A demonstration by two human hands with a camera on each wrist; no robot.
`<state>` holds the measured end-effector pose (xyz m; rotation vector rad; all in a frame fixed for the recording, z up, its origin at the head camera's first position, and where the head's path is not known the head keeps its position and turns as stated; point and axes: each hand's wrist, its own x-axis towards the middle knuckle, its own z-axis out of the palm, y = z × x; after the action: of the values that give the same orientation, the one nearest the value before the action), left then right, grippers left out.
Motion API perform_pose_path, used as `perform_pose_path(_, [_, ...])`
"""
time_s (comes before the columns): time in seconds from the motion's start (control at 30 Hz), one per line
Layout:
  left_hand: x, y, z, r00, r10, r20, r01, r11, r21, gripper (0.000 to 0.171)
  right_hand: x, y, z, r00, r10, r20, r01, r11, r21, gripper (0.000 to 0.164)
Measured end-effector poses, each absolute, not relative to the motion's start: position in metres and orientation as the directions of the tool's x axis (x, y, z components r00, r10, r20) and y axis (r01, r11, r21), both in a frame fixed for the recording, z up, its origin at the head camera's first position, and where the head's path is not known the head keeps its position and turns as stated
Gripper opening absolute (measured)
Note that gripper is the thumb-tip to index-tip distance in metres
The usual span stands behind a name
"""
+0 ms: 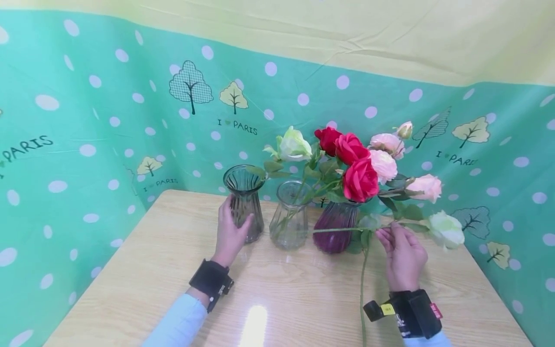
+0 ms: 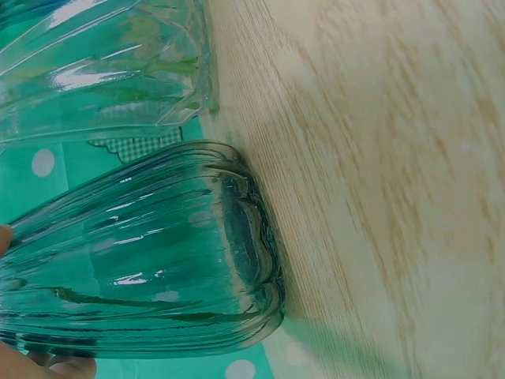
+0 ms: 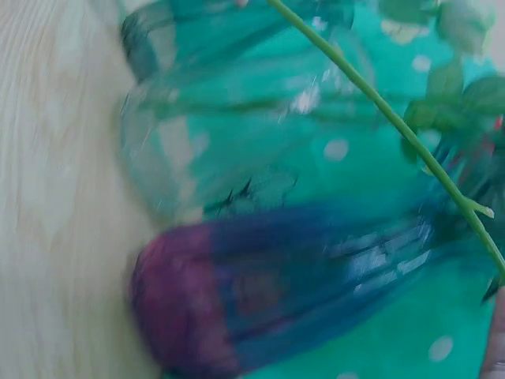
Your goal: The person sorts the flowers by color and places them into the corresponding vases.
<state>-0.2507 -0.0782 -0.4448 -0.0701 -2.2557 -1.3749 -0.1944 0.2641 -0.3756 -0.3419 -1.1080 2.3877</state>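
Note:
My left hand (image 1: 231, 231) grips the ribbed grey glass vase (image 1: 249, 207) at the left, fingers round its far side and thumb across its front. The vase's base (image 2: 252, 245) stands on the table in the left wrist view. My right hand (image 1: 403, 250) pinches the green stem of a white rose (image 1: 446, 229). Its bloom points right and the bare stem (image 3: 379, 103) reaches left, across the front of the purple vase (image 1: 334, 229). A second, pale bloom (image 1: 370, 221) shows behind that stem, and another stem (image 1: 363, 289) runs down toward the table's front edge.
Between the grey and purple vases stands a clear glass vase (image 1: 289, 226) holding a white rose (image 1: 295, 144). Red roses (image 1: 360, 178) and pink flowers (image 1: 383, 166) fan out above the purple vase. A dotted green curtain (image 1: 303, 99) hangs behind the wooden table (image 1: 299, 299).

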Motion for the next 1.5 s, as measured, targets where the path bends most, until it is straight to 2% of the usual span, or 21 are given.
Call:
perform_pose_path(0.3, [-0.251,-0.078,-0.447,-0.872,-0.206,0.445,0.299,0.496,0.815,0.080,-0.182,0.228,-0.353,-0.796,0.582,0.166,-0.556,-0.594,-0.581,0.013])
perform_pose_path(0.6, [-0.251,-0.079,-0.445,-0.886,-0.200,0.419,0.284,0.481,0.830,0.081,-0.178,0.199,-0.329,-0.741,0.573,0.349,-0.665,-0.560,-0.494,0.011])
perform_pose_path(0.83, [-0.253,-0.080,-0.447,-0.882,-0.198,0.427,0.289,0.488,0.823,0.080,-0.184,0.179,-0.321,-0.694,0.570,0.439,-0.714,-0.471,-0.518,0.006])
perform_pose_path(1.03, [-0.253,-0.080,-0.448,-0.883,-0.202,0.423,0.282,0.491,0.824,0.081,-0.187,0.168,-0.319,-0.660,0.548,0.514,-0.729,-0.302,-0.614,0.008])
perform_pose_path(1.33, [-0.252,-0.080,-0.448,-0.874,-0.200,0.442,0.301,0.491,0.817,0.080,-0.194,0.155,-0.315,-0.680,0.465,0.566,-0.703,-0.196,-0.684,0.012])
perform_pose_path(1.5, [-0.252,-0.079,-0.447,-0.870,-0.194,0.453,0.312,0.496,0.811,0.080,-0.198,0.150,-0.311,-0.702,0.394,0.593,-0.669,-0.079,-0.739,0.017])
